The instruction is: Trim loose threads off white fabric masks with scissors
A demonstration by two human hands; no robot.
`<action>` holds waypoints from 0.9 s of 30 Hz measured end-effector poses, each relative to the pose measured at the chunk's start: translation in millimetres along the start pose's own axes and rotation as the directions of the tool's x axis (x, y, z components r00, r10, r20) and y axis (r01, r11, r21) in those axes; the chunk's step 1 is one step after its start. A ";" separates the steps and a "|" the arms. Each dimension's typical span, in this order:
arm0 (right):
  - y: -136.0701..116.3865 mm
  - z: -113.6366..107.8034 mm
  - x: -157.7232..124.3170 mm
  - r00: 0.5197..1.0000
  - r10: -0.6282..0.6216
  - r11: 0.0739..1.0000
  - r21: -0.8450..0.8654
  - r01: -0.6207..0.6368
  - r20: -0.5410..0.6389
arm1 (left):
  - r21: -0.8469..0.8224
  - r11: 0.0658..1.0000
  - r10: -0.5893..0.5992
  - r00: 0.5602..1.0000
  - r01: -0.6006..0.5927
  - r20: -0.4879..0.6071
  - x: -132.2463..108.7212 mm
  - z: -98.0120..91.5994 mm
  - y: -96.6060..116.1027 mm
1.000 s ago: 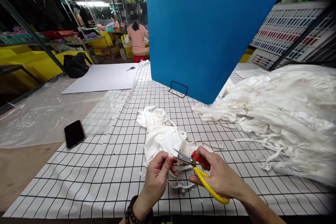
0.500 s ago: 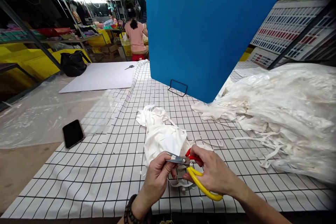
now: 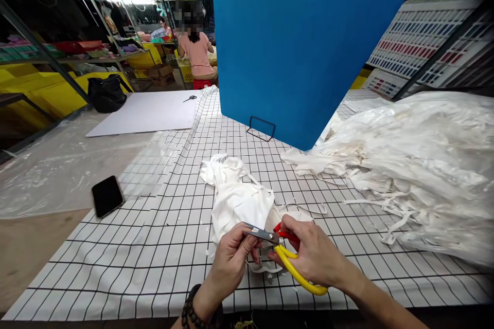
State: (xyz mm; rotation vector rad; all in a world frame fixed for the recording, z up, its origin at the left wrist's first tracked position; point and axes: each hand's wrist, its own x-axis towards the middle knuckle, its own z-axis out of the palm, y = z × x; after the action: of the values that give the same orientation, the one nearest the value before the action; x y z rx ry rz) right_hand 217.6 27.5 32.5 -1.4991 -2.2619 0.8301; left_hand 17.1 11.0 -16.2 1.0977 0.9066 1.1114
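My right hand (image 3: 314, 254) grips scissors (image 3: 287, 257) with one red and one yellow handle; their blades are closed and point left. My left hand (image 3: 231, 257) pinches a narrow white fabric strip (image 3: 266, 269) right at the blade tips, its fingers touching the metal. Just beyond both hands lies a small heap of white fabric pieces (image 3: 235, 193) on the black-gridded white cloth (image 3: 154, 247). A dark bead bracelet sits on my left wrist.
A big pile of white strips under clear plastic (image 3: 417, 164) fills the right. A blue upright board (image 3: 304, 46) stands behind on a wire foot. A black phone (image 3: 107, 195) lies at left. Far back sit a white sheet (image 3: 146, 113), another pair of scissors (image 3: 189, 98), and a seated person (image 3: 196, 54).
The scissor blades went from open to closed and shifted a little left toward my left-hand fingers. Both hands stayed in place over the fabric heap.
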 end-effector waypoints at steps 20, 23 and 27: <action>53.9 -4.7 6.6 0.981 0.193 0.856 0.488 -0.171 0.005 | 0.137 0.973 0.184 0.983 -0.183 0.010 30.5 -26.9 22.9; 89.3 -11.8 12.2 0.924 0.377 0.803 0.520 -0.291 -0.064 | 0.379 0.842 0.460 0.878 -0.384 -0.132 69.1 -63.1 59.1; 114.0 3.8 17.8 0.858 0.487 0.813 0.445 -0.375 -0.166 | 0.778 0.593 0.537 0.821 -0.205 -0.193 127.0 -103.4 95.8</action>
State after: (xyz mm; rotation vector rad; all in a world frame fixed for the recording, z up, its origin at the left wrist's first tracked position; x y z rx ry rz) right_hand 292.1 75.3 -41.6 -1.8170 -1.4492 1.0540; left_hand -74.1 164.0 49.3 1.8355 1.6017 1.4121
